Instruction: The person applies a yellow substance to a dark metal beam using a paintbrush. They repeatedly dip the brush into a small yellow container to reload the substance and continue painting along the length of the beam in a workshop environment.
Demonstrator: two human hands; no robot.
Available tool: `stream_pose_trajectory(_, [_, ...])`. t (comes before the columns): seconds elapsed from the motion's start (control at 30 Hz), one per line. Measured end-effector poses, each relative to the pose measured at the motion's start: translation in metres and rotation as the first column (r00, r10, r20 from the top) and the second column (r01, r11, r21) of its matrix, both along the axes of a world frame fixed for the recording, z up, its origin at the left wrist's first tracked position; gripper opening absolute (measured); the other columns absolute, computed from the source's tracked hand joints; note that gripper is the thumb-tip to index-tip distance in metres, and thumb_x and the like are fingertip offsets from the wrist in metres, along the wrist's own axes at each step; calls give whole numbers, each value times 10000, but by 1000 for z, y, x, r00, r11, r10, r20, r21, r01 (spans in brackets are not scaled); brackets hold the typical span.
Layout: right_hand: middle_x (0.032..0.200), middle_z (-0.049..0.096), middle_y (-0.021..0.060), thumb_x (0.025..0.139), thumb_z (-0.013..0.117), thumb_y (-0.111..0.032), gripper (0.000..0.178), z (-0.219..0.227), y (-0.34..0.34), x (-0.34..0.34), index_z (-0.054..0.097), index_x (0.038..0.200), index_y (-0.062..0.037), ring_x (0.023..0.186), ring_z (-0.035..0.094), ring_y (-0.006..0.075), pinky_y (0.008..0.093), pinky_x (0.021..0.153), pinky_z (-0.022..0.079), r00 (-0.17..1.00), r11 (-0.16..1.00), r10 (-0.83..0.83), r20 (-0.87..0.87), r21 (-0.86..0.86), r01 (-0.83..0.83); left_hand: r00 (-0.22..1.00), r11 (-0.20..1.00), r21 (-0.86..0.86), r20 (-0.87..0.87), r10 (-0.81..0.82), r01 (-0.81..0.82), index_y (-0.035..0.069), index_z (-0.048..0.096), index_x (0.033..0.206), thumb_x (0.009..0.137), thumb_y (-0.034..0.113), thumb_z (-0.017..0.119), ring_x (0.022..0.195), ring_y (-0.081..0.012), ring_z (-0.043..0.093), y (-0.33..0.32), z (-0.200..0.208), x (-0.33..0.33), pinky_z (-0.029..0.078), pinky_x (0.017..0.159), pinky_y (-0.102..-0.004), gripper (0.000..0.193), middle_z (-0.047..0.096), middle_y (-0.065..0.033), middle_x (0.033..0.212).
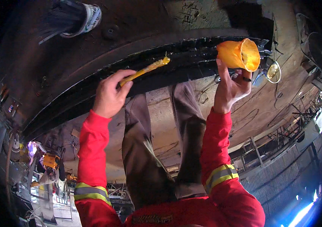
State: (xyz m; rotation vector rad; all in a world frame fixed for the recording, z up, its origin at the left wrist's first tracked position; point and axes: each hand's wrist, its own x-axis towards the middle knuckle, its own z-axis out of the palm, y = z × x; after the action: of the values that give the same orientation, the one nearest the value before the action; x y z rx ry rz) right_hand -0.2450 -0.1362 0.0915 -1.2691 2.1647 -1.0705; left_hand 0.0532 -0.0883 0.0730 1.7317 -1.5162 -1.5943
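Note:
My left hand (111, 92) is closed around the near end of a slim yellow stick (145, 70). Its far end looks rough, crusted and wet, and points up to the right; whether it is a brush I cannot tell. My right hand (232, 85) grips an orange-yellow cup-like container (236, 54) from below, fingers round its lower side. The cup lies tilted, its mouth facing right, and what is inside is hard to make out. Stick and cup are apart. Beneath both runs a long black metal beam (191, 62) with stepped edges.
A white bucket (93, 18) full of thin dark rods lies at the upper left. Right of the beam sits a small pail (273, 70) with a wire handle. Cables (246, 117) trail over the brown floor. A corrugated metal panel (270, 185) stands lower right.

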Motion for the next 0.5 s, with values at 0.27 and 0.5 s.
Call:
stream_pose_trajectory(0.27, [1170, 673, 101, 685, 866, 89, 531, -27, -5, -22, 644, 1166, 45, 1061, 637, 183, 333, 983, 485, 990, 989, 111, 84, -108, -102, 926, 967, 6, 287, -246, 255, 124, 682, 1131, 936, 124, 638, 820, -315, 673, -8, -56, -66, 520, 700, -386, 200, 684, -111, 938])
stream_pose_trajectory(0.5, [1165, 680, 119, 692, 836, 126, 534, -31, -13, -35, 639, 1182, 46, 1063, 652, 193, 338, 993, 484, 984, 995, 70, 166, -80, -57, 947, 970, 200, 259, -191, 141, 58, 684, 1074, 930, 83, 625, 934, -340, 691, -15, -16, -56, 531, 776, -375, 157, 710, -151, 1003])
